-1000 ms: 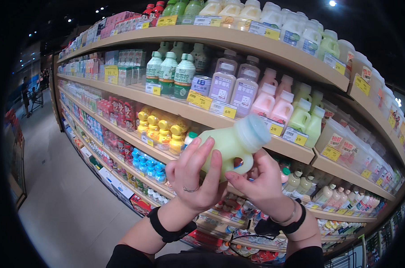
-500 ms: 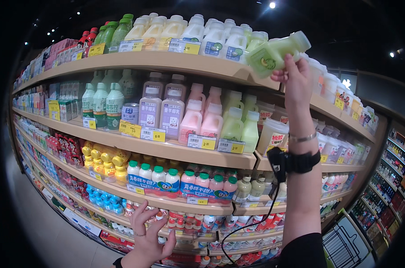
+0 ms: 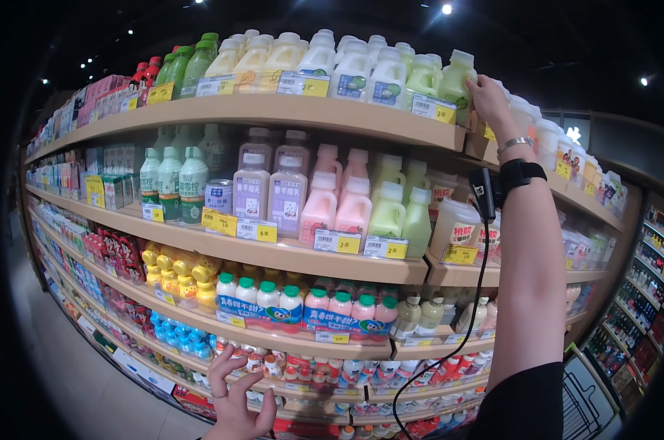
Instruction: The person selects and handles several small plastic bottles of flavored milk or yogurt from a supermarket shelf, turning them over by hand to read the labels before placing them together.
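My right hand [image 3: 489, 101] reaches up to the top shelf, fingers closed around the right side of a pale green drink bottle [image 3: 456, 82] with a whitish cap. The bottle stands nearly upright at the shelf's right end, beside similar light green bottles [image 3: 421, 76] with handles. Part of its side is hidden by my fingers. Low in front of the lower shelves, my left hand [image 3: 238, 402] hangs with fingers spread and nothing in it.
The top shelf's wooden edge [image 3: 295, 108] carries price tags. Below are pink jugs [image 3: 355, 205], purple bottles [image 3: 284, 196] and shrink-wrapped bottle packs [image 3: 259, 301]. A black cable [image 3: 449, 352] hangs from my right wrist device. A wire shopping cart [image 3: 581, 400] stands at lower right.
My right hand has brought the green bottle from a tilted hold in front of the shelf to an upright position on the top shelf. My left hand stays open, slightly lower.
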`<move>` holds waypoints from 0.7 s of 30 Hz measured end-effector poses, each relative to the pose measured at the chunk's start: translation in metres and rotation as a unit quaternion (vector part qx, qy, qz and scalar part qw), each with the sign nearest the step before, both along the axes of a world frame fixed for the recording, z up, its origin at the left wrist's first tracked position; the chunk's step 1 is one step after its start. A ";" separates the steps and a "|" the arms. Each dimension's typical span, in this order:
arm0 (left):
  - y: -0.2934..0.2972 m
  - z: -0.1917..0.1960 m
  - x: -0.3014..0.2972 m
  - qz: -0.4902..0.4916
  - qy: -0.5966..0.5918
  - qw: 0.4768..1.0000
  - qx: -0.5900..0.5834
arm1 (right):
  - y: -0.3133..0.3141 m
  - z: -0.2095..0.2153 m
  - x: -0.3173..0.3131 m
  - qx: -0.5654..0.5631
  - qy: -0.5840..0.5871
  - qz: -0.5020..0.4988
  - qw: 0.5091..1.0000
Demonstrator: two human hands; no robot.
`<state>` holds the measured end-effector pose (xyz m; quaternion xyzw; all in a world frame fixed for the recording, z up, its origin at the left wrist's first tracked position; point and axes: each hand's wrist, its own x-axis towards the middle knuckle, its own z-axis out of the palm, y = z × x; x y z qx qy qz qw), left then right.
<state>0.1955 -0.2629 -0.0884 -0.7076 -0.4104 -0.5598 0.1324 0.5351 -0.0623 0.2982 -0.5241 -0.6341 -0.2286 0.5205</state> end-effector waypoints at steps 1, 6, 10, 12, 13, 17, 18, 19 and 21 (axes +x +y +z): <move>0.001 0.000 0.000 0.003 -0.002 1.000 -0.002 | 0.001 0.001 0.003 0.001 0.002 -0.001 1.000; 0.004 -0.003 0.004 0.007 -0.001 1.000 -0.017 | 0.011 0.002 0.006 -0.019 -0.032 -0.004 0.999; 0.011 -0.001 0.010 -0.001 0.010 1.000 -0.011 | 0.006 0.010 -0.002 -0.042 -0.150 -0.143 0.978; 0.009 0.007 0.016 -0.020 -0.012 1.000 -0.020 | 0.003 0.009 -0.004 -0.039 -0.211 -0.189 0.958; 0.010 0.006 0.015 -0.023 -0.009 0.999 -0.020 | 0.001 0.009 -0.008 -0.040 -0.209 -0.192 0.958; 0.014 -0.002 0.014 -0.008 0.020 1.000 -0.020 | 0.011 0.008 -0.013 0.018 -0.168 -0.204 0.964; 0.015 -0.004 0.016 -0.008 0.010 0.999 -0.031 | 0.012 0.010 -0.009 0.006 -0.166 -0.205 0.965; 0.015 -0.003 0.017 -0.008 0.015 0.999 -0.037 | 0.013 0.009 -0.004 -0.006 -0.164 -0.205 0.965; 0.020 0.000 0.021 -0.030 0.029 0.999 -0.032 | 0.015 -0.023 0.005 0.099 -0.012 -0.067 0.993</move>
